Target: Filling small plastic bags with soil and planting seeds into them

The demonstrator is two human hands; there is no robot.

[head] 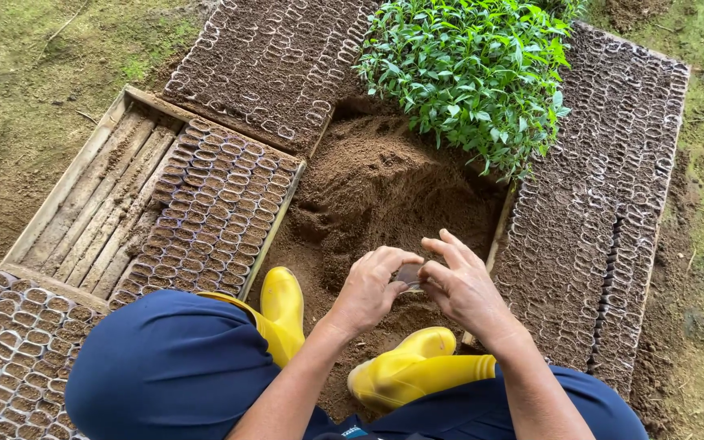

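Both forearms reach forward from the bottom edge and meet over the mound of loose brown soil (385,187); the left hand (368,289) is turned palm-inward, wrist bent, its fingers (389,259) curled closed onto the near edge of a small clear plastic seedling sleeve (410,276); the right hand (459,287) faces it, thumb and forefinger pinching the sleeve's other edge while its remaining fingers (450,241) fan out straight above; the sleeve sits squeezed between the two sets of fingertips, held off the soil; just below the wrists stand two yellow rubber boots (405,375), planted in the dirt under dark blue trousers (169,367); beyond the fingertips rises a dense clump of green leafy seedlings (470,69); to the left of the fingers lies a shallow wooden tray (83,212), half filled with rows of soil-packed sleeves (217,212); to their right runs a long bed of filled sleeves (596,195)
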